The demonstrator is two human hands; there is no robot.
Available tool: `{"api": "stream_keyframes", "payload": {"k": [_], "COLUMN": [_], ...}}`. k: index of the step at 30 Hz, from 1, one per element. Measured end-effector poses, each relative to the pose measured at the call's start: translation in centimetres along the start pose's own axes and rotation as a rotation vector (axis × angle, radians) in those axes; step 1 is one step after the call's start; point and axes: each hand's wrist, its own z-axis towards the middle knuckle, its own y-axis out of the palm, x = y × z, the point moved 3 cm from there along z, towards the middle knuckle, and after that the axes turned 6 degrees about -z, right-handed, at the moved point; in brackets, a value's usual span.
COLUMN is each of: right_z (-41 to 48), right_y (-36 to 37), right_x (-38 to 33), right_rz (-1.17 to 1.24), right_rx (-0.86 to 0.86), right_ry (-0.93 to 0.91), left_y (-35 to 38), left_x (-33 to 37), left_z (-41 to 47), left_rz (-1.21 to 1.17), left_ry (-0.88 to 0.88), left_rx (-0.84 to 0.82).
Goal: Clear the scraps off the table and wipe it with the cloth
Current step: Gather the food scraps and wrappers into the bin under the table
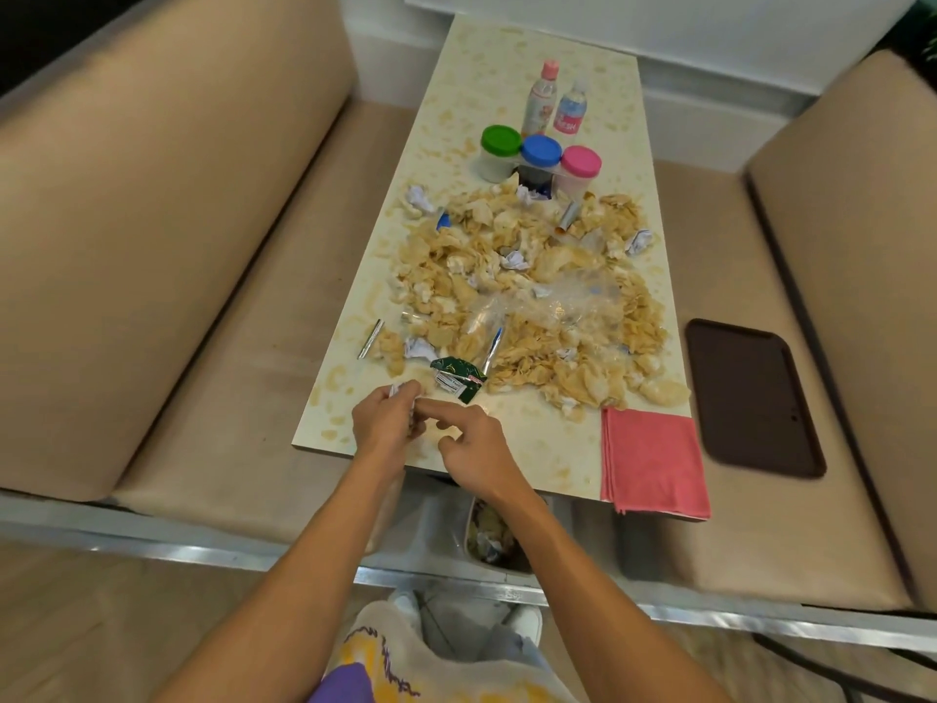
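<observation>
The left hand [385,423] is over the near edge of the table [507,58], its fingers curled round one crumpled white paper scrap [401,389]. The right hand [471,449] is just beside it, fingers half bent and forefinger stretched toward that scrap; whether it grips anything I cannot tell.

Just past the hands lies one torn green wrapper [456,380] with a small white printed label, too small to read. Beyond it one wide heap of pale, curled crisps [532,276] runs nearly from the left edge to the right edge. At least five balls of white paper are mixed in, and one crinkled clear plastic bag [557,307] lies on top. One silvery foil stick [371,338] lies by the left edge.

One pink cloth [654,461], folded square and soft-looking, lies at the near right corner and hangs over the near edge.

Behind the heap three round jars stand in a row, with a green lid [501,139], a blue lid [541,150] and a pink lid [581,161]. Behind them stand two plastic bottles [540,98]; the right one reads "RESH".

Below the near edge one bin [469,525] holds scraps. One dark flat tray [750,398] lies on the beige bench [710,525] by the right edge.
</observation>
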Motion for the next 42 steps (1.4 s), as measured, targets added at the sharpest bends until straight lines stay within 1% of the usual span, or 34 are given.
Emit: {"api": "stream_keyframes", "payload": {"k": [2, 5, 8, 10, 14, 17, 21, 25, 30, 33, 36, 39, 42], "right_z": [0.5, 2.0, 3.8, 4.9, 6.1, 5.8, 5.1, 4.7, 4.5, 5.5, 7.3, 9.0, 10.0], "right_y": [-0.3, -1.0, -1.5, -1.5, -0.4, 0.7, 1.3, 1.5, 0.0, -1.2, -1.9, -2.0, -1.6], "right_x": [0.3, 1.1, 2.0, 2.5, 3.4, 3.9, 4.4, 5.0, 4.7, 3.5, 2.8, 2.6, 2.6], "right_rz": [0.003, 0.004, -0.192, -0.335, -0.549, -0.641, -0.607, -0.547, -0.388, -0.332, -0.333, -0.392, -0.484], "right_rx": [0.031, 0.178, 0.271, 0.274, 0.202, 0.177, 0.194, 0.168, 0.276, 0.342, 0.38, 0.403, 0.298], "right_ry": [0.016, 0.065, 0.03, -0.037, -0.139, -0.165, -0.142, -0.089, -0.028, -0.042, -0.056, -0.039, 0.006], "left_y": [-0.2, -0.1, -0.2, -0.3, -0.6, -0.9, -1.3, -1.7, -1.7, -1.8, -2.1, -2.6, -3.1], "left_x": [0.1, 0.1, 0.2, 0.1, 0.2, 0.2, 0.3, 0.1, 0.0, 0.1, 0.2, 0.5, 0.7], "left_z": [0.1, 0.1, 0.1, 0.1, 0.1, 0.3, 0.6, 0.8, 0.7, 0.6, 0.5, 0.5, 0.6], "left_rz": [0.014, 0.03, 0.047, 0.065, 0.108, 0.133, 0.13, 0.129, 0.131, 0.144, 0.145, 0.138, 0.128], "left_ry": [0.014, 0.037, 0.042, 0.048, 0.07, 0.085, 0.095, 0.099, 0.104, 0.109, 0.106, 0.103, 0.103], "left_rx": [-0.009, -0.036, -0.051, -0.054, -0.058, -0.057, -0.076, -0.07, -0.065, -0.064, -0.065, -0.071, -0.07]}}
